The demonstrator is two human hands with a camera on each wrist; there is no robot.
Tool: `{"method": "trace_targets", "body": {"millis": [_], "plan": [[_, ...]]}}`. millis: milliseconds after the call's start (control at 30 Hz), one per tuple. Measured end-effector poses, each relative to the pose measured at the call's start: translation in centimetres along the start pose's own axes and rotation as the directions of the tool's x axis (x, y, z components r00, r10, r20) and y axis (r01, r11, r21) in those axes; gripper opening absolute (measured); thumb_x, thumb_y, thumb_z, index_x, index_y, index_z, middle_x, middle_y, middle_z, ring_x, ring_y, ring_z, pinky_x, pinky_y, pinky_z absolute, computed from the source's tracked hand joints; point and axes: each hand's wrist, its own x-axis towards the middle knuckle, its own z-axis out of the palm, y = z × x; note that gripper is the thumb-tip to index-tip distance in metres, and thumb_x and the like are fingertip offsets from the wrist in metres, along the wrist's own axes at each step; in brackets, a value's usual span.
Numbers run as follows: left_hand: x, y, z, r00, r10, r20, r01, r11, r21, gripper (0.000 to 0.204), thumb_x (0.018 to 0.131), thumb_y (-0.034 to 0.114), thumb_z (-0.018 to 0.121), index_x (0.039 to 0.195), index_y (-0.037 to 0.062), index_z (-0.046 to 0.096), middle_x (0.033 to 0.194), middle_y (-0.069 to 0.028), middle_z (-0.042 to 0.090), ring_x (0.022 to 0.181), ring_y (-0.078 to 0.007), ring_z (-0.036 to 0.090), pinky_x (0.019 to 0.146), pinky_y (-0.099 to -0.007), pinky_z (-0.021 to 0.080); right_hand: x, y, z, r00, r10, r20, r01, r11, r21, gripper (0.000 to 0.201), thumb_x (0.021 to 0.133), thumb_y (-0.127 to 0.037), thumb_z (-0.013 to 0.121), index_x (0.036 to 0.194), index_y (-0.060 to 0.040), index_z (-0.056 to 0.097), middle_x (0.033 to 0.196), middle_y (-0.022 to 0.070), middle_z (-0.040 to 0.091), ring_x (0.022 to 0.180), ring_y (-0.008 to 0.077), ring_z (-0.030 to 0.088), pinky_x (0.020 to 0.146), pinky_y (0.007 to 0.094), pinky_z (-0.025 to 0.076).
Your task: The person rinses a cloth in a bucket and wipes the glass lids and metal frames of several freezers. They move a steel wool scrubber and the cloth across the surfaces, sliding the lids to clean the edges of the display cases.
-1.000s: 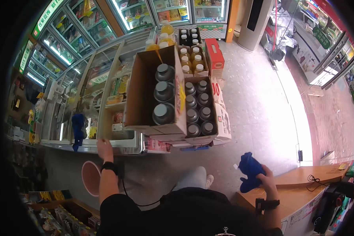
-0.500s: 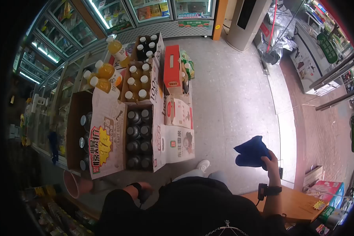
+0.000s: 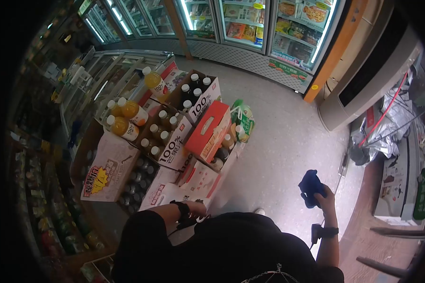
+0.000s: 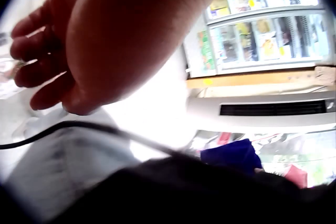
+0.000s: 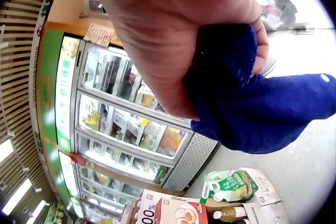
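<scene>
While "100%" bold across drinks cartons [image 3: 175, 147], right hand [image 3: 327, 202] snug around blue cloth [image 5: 252, 119], left hand [image 3: 196, 209] loose-fingered (and empty)

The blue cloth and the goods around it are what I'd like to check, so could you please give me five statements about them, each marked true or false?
1. The right hand holds the blue cloth. True.
2. The left hand grips a red carton. False: the left wrist view shows it relaxed, with no carton in its grip.
3. In the head view, the green bag is to the right of the red carton. True.
4. The yellow starburst label is on the red carton. False: it is on a pale cardboard flap.
5. The yellow juice bottles have white caps. True.
</scene>
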Motion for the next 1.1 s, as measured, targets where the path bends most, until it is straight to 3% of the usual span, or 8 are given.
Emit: {"method": "trace_targets", "body": {"millis": [200, 400, 567, 633, 767, 933, 1000, 1100], "plan": [[-4.6, 18.6, -23.8, 0.620, 0.408, -0.670, -0.672, 0.717, -0.185, 0.031, 0.085, 0.034, 0.054, 0.095, 0.0048, 0.058, 0.075, -0.0036, 0.059, 0.064, -0.0127, 0.056, 0.056, -0.0254, 0.044, 21.3, -14.9, 1.1, 0.847, -0.315, 0.429, 0.300, 0.948, 0.104, 0.051, 0.063, -0.005, 0.069, 0.111, -0.0027, 0.053, 0.104, 0.0099, 0.054, 0.097, 0.0207, 0.053, 0.086, 0.0298, 0.042], [-4.6, 28.7, -44.0, 0.428, 0.388, -0.817, -0.694, -0.438, -0.571, 0.041, 0.087, 0.029, 0.055, 0.117, 0.0014, 0.048, 0.110, -0.0100, 0.057, 0.101, -0.0183, 0.056, 0.084, -0.0349, 0.048, 36.3, -24.1, 3.8, 0.680, -0.470, 0.562, 0.471, 0.868, 0.156, 0.044, 0.074, -0.008, 0.068, 0.114, -0.0042, 0.051, 0.099, 0.0071, 0.054, 0.092, 0.0156, 0.053, 0.079, 0.0253, 0.043], [-5.0, 27.5, -57.2, 0.266, 0.072, -0.961, -0.913, -0.303, -0.275, 0.033, 0.085, 0.019, 0.057, 0.110, -0.0015, 0.052, 0.100, -0.0096, 0.061, 0.094, -0.0166, 0.058, 0.083, -0.0299, 0.046, 51.1, -30.0, 3.5, 0.831, -0.494, 0.254, 0.431, 0.862, 0.268, 0.036, 0.083, -0.006, 0.057, 0.118, -0.0058, 0.049, 0.085, 0.0019, 0.055, 0.073, 0.0084, 0.053, 0.064, 0.0192, 0.043], [-5.1, 25.0, -60.9, 0.020, 0.064, -0.998, -0.994, 0.104, -0.013, 0.027, 0.085, 0.018, 0.057, 0.105, -0.0001, 0.056, 0.095, -0.0094, 0.062, 0.088, -0.0138, 0.058, 0.078, -0.0288, 0.046, 57.0, -30.3, 4.7, 0.804, -0.575, 0.151, 0.541, 0.813, 0.213, 0.032, 0.085, -0.007, 0.055, 0.116, -0.0053, 0.051, 0.087, 0.0025, 0.054, 0.074, 0.0072, 0.052, 0.064, 0.0183, 0.042], [-1.9, 19.4, -71.2, -0.003, 0.108, -0.994, -0.748, 0.660, 0.074, 0.032, 0.080, 0.035, 0.060, 0.094, 0.0061, 0.061, 0.084, -0.0160, 0.062, 0.075, -0.0270, 0.060, 0.068, -0.0348, 0.045, 68.5, -36.8, 8.7, 0.671, -0.736, 0.087, 0.712, 0.673, 0.203, 0.028, 0.087, -0.009, 0.053, 0.115, -0.0029, 0.051, 0.093, 0.0066, 0.057, 0.083, 0.0126, 0.053, 0.074, 0.0244, 0.044], [-7.8, 18.5, -77.6, 0.031, -0.227, -0.973, -0.933, 0.343, -0.110, 0.035, 0.081, 0.036, 0.059, 0.092, 0.0026, 0.062, 0.077, -0.0055, 0.062, 0.072, -0.0124, 0.057, 0.068, -0.0273, 0.045, 83.9, -41.3, 17.0, 0.527, -0.659, 0.536, 0.820, 0.228, -0.525, 0.043, 0.076, -0.010, 0.061, 0.118, -0.0089, 0.049, 0.120, 0.0176, 0.047, 0.108, 0.0326, 0.048, 0.089, 0.0362, 0.040], [-7.6, 15.4, -81.4, -0.143, -0.317, -0.937, -0.879, 0.476, -0.027, 0.034, 0.080, 0.034, 0.060, 0.092, 0.0029, 0.062, 0.077, -0.0032, 0.061, 0.072, -0.0098, 0.056, 0.067, -0.0258, 0.045, 86.0, -45.4, 21.9, 0.305, -0.709, 0.636, 0.942, 0.126, -0.311, 0.060, 0.072, -0.010, 0.065, 0.126, -0.0103, 0.042, 0.127, 0.0167, 0.041, 0.115, 0.0344, 0.042, 0.095, 0.0408, 0.035], [-9.7, 13.5, -84.1, -0.123, -0.429, -0.895, -0.957, 0.291, -0.008, 0.027, 0.081, 0.028, 0.060, 0.092, 0.0031, 0.060, 0.077, -0.0028, 0.059, 0.071, -0.0079, 0.052, 0.066, -0.0247, 0.044, 82.9, -49.9, 29.0, 0.004, -0.545, 0.838, 0.754, 0.552, 0.356, 0.068, 0.073, -0.010, 0.066, 0.133, -0.0086, 0.032, 0.129, 0.0147, 0.042, 0.116, 0.0264, 0.043, 0.097, 0.0381, 0.034]]}}
